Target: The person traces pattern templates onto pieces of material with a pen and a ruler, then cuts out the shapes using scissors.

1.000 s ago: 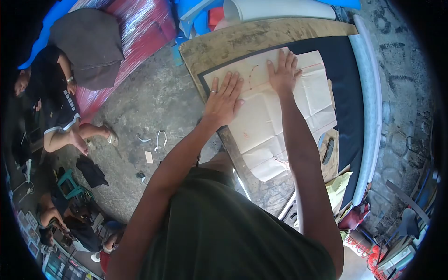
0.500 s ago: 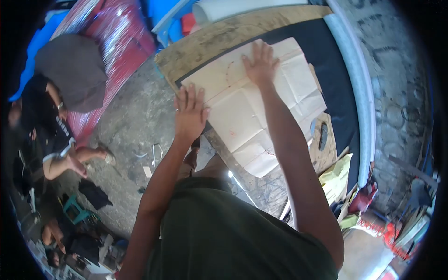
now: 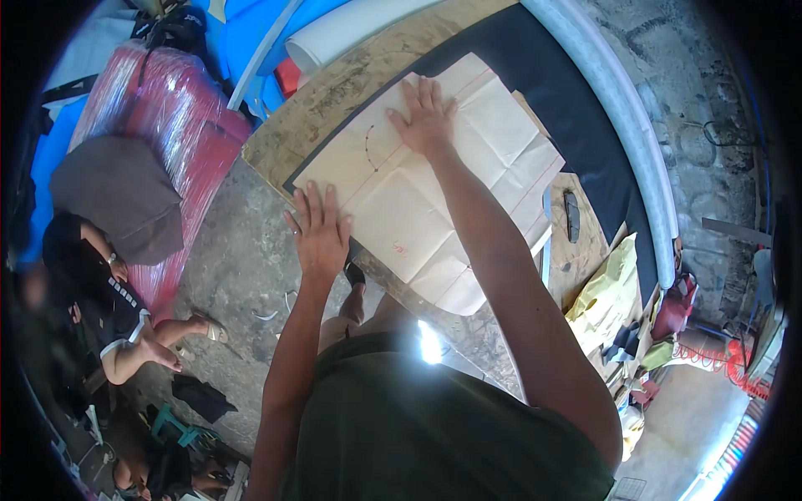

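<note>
A large creased paper pattern [image 3: 393,219] with red marked lines and a dotted red curve lies over black fabric [image 3: 585,108] on a wooden table. My left hand [image 3: 322,234] rests with spread fingers at the paper's near-left edge. Farther up the sheet, my right hand [image 3: 426,121] presses flat near its far edge, fingers apart. Neither hand grips anything. To the right of the paper, a dark folding-knife-shaped tool [image 3: 571,215] sits on a bare piece of board.
Long pale rolls [image 3: 618,100] border the table's right side, and a white roll [image 3: 351,33] lies at the back. Crumpled yellow paper [image 3: 603,292] is at the right. On the left, a seated person [image 3: 109,292] is beside plastic-wrapped red material [image 3: 167,108].
My view has turned, so the table and paper appear shifted left. Both hands stay flat on the paper; its right-hand part seems to lie slightly differently.
</note>
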Tool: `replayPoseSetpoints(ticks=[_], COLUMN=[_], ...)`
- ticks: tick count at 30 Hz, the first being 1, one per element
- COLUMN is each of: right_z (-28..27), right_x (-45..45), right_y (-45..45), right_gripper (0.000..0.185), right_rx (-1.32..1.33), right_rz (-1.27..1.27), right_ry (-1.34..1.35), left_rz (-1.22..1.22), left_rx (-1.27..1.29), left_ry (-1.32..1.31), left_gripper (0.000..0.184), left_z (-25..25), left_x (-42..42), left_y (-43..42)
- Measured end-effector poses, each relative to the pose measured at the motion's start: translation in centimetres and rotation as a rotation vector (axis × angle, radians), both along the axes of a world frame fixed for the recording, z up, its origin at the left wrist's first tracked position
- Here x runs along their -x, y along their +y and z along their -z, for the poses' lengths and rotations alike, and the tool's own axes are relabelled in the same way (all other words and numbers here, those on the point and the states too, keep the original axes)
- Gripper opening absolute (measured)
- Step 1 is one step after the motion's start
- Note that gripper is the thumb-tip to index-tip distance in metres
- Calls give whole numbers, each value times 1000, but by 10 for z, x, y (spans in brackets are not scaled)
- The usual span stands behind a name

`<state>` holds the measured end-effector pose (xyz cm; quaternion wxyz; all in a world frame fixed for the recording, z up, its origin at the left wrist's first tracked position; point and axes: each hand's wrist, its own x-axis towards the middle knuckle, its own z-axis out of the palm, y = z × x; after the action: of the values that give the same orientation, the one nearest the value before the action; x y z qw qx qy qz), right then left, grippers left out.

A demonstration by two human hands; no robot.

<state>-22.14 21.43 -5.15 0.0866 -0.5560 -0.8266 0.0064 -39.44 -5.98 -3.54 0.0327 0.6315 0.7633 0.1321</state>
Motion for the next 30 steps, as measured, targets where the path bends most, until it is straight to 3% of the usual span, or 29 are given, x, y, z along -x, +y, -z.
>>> replayPoseSetpoints(ticks=[10,14,15,19,24,27,29,30], right_z=[-1,-3,-4,-7,-7,-23,-33,-49], right_x=[0,-1,1,-2,-7,-31,-83,-126], right_y=[-3,-5,-7,-6,-5,3,3,-9], right_gripper=[82,80,80,79,81,77,69,62], right_rx=[-14,-1,-3,34,50,151,-111,-227], right_rz=[14,20,31,26,16,4,217,345], right_ry=[36,-1,6,22,90,284,859,892], left_rz=[7,-75,-66,427,462,478,465,465], left_rx=[20,402,399,-51,-3,-3,-8,-9], left_ry=[6,157,165,120,13,30,33,30], left_gripper=[66,67,67,68,69,69,69,69], left_z=[-16,-56,-52,-13,-2,-5,-7,-7], left_x=[-4,-25,-23,-24,-23,-24,-26,-28], left_y=[8,42,51,112,119,114,117,117])
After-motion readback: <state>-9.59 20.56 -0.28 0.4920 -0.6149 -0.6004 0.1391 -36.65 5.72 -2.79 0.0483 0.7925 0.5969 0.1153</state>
